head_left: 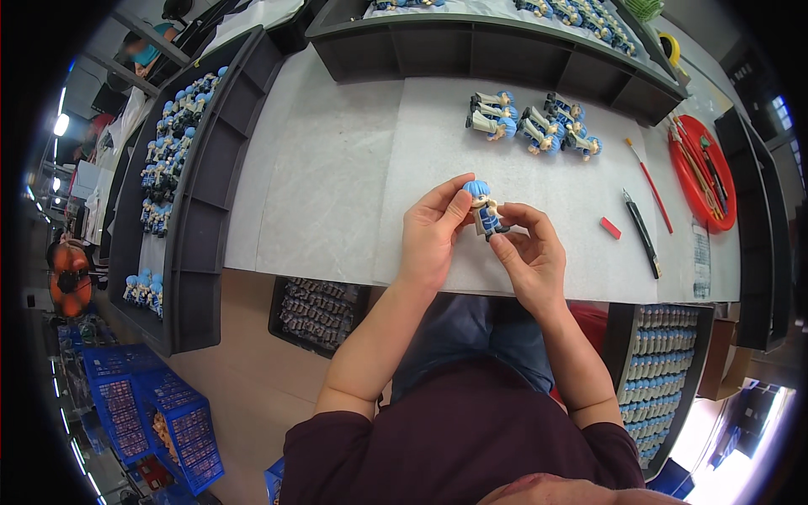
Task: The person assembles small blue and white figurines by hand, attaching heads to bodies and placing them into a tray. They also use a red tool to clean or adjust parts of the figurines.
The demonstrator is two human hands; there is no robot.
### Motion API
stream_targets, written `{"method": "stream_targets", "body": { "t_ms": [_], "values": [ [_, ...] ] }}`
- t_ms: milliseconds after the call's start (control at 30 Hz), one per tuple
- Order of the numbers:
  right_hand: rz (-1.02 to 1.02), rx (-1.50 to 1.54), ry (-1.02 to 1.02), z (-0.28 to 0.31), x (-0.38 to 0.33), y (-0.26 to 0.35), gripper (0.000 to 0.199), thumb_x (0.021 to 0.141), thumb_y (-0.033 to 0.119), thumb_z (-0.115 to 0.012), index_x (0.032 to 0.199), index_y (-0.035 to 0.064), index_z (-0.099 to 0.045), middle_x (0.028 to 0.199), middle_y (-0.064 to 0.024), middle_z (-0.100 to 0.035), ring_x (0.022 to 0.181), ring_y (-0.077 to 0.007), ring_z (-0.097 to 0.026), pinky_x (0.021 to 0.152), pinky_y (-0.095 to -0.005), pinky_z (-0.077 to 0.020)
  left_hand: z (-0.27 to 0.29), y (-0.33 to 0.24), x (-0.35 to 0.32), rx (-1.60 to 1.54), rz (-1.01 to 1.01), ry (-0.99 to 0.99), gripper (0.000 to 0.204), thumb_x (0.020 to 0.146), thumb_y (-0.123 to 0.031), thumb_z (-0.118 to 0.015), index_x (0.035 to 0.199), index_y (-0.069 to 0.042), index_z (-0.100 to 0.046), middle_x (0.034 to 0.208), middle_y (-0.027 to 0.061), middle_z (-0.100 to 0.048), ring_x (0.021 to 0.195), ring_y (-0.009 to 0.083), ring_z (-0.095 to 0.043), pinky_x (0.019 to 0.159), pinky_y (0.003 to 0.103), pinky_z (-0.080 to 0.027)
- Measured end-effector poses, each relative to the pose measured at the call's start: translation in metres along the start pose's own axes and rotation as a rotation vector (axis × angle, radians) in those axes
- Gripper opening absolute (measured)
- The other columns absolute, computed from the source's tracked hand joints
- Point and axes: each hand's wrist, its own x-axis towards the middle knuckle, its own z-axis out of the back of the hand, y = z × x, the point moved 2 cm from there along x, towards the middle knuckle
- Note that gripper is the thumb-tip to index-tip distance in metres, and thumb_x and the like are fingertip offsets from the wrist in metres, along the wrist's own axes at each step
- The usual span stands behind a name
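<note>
Between my two hands, over the near part of the table, is a small blue-haired figurine (486, 212) in a blue and cream outfit with dark shoes. My left hand (439, 225) pinches it at the head and upper side with thumb and forefinger. At its lower end, my right hand (530, 252) grips it near the feet between thumb and fingers. Farther off on the white table covering lie several like figurines (539, 124), in two loose groups, on their sides.
Dark trays of figurines stand at the back (497, 52) and left (189, 194); another rack (661, 370) is below right. On the right lie a red-handled brush (652, 189), a black craft knife (642, 234), a red block (610, 227) and a red dish (684, 181) of tools.
</note>
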Motion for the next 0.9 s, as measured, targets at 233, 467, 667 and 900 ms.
{"method": "stream_targets", "body": {
  "t_ms": [233, 467, 667, 900],
  "values": [
    [-0.134, 0.066, 0.002, -0.001, -0.002, 0.004, 0.044, 0.081, 0.002, -0.066, 0.12, 0.0, -0.046, 0.105, -0.0119, -0.055, 0.098, -0.0158, -0.055, 0.078, -0.0276, -0.0495, -0.004, -0.005, 0.0, 0.007, 0.037, 0.042, 0.031, 0.094, -0.017, -0.052, 0.119, 0.001, -0.054, 0.106, 0.0095, -0.062, 0.09, 0.0117, -0.058, 0.081, 0.025, -0.046],
    [0.036, -0.036, -0.137, 0.003, -0.002, -0.006, 0.048, 0.076, -0.007, -0.064, 0.12, 0.0011, -0.047, 0.106, -0.0103, -0.051, 0.099, -0.0154, -0.053, 0.077, -0.0259, -0.0482, -0.005, -0.001, -0.003, 0.261, -0.006, 0.039, 0.032, 0.09, -0.01, -0.057, 0.12, -0.002, -0.055, 0.108, 0.007, -0.063, 0.095, 0.0119, -0.058, 0.084, 0.026, -0.046],
    [0.03, -0.012, -0.131, 0.003, -0.002, 0.003, 0.051, 0.073, -0.015, -0.048, 0.121, 0.0, -0.046, 0.112, -0.011, -0.05, 0.104, -0.0171, -0.051, 0.082, -0.0281, -0.0471, -0.001, 0.003, -0.001, 0.2, -0.059, 0.038, 0.032, 0.09, -0.006, -0.055, 0.121, -0.001, -0.054, 0.11, 0.0083, -0.062, 0.099, 0.0129, -0.058, 0.087, 0.027, -0.045],
    [-0.05, 0.1, -0.098, 0.007, -0.003, 0.003, 0.044, 0.079, -0.011, -0.048, 0.122, -0.0003, -0.045, 0.116, -0.0125, -0.05, 0.103, -0.0163, -0.051, 0.084, -0.0279, -0.0459, -0.002, -0.001, -0.003, 0.149, -0.048, 0.041, 0.032, 0.09, -0.001, -0.05, 0.122, 0.0, -0.051, 0.118, 0.0123, -0.058, 0.105, 0.0164, -0.056, 0.092, 0.029, -0.043]
  ]
}}
